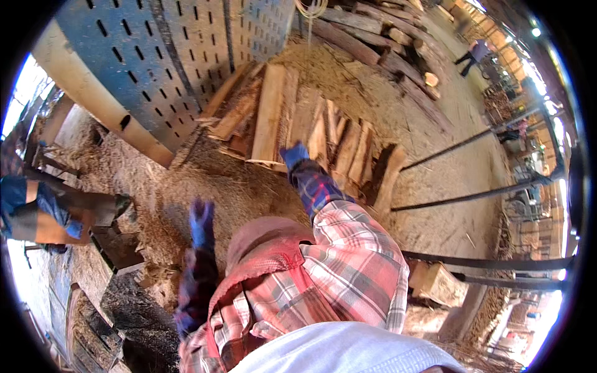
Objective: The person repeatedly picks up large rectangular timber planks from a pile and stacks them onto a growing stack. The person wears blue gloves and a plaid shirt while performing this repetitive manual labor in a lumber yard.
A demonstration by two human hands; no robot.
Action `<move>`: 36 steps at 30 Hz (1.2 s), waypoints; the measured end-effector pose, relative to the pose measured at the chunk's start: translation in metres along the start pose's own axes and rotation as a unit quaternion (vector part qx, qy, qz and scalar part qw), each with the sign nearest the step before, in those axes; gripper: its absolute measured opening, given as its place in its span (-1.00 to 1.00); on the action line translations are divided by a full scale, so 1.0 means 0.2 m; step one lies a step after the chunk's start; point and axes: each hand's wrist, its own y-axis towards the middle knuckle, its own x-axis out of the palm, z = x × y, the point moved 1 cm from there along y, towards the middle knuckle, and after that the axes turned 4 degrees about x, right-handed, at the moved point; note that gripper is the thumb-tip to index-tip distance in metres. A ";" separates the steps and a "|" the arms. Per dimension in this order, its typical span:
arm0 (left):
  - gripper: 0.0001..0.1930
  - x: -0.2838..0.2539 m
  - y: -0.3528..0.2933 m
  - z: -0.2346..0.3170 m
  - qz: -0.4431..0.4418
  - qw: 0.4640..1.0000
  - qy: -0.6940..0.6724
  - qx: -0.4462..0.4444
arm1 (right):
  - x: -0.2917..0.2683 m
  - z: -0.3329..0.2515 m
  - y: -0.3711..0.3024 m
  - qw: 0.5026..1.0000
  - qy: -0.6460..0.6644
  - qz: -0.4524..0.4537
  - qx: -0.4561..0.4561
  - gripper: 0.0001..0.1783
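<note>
My right hand (295, 155), in a blue glove, reaches to a stack of split logs (269, 112) and lies against their near ends. Its thumb and fingers look apart, with nothing seen in them. Lower and further left, my left hand (201, 222) hangs over the floor in a blue glove, blurred by motion. Its fingers look spread, with nothing between them. Dark checked covers wrap both forearms, below pink and grey plaid sleeves. The split logs lean side by side, pale wood and brown bark showing.
A blue slotted metal panel (134, 43) rises at upper left. Round logs (348, 40) lie piled beyond. Black rails (466, 199) run along the right. A co-worker in a brown apron (50, 217) stands at left; another person (477, 51) is far off at upper right.
</note>
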 end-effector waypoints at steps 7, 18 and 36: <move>-0.74 -0.91 -1.27 -0.61 0.186 0.954 0.127 -0.199 | 0.86 0.37 -0.84 0.583 -0.314 -0.512 -0.548 -0.65; -0.73 -1.29 -1.97 -0.93 0.549 0.788 -0.277 0.019 | 1.74 0.23 -2.09 0.520 -0.416 -0.662 -0.343 -0.63; -0.63 -1.50 -2.43 -0.64 0.696 0.630 0.259 -0.227 | 1.61 0.07 -2.42 0.126 -0.339 -0.573 -0.735 -0.63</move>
